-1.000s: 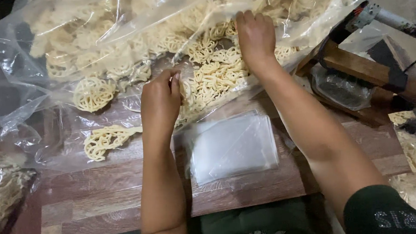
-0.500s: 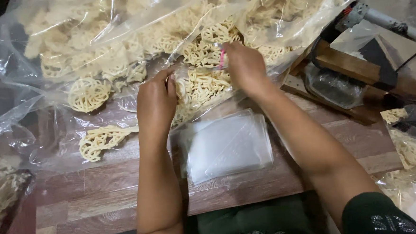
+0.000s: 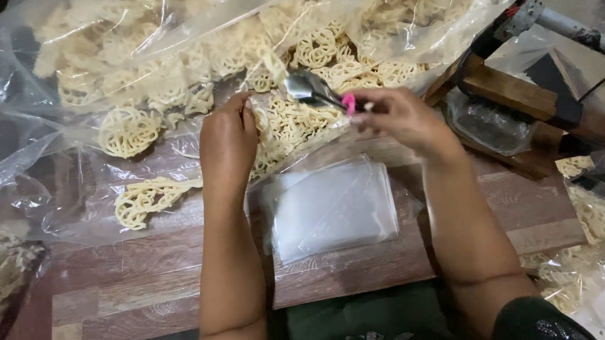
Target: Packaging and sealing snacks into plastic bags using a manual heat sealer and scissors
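The right hand has pulled back from the crackers, its fingers now pinching a metal spoon with a pink handle above the bag. The left hand rests on the crackers, fingers pressed together.

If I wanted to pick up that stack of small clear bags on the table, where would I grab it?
Probably by the near right corner of the stack of clear bags, coming from the right. It lies flat on the wooden table, so an edge has to be pinched; the left forearm crowds its left side, and the right hand is up holding scissors.
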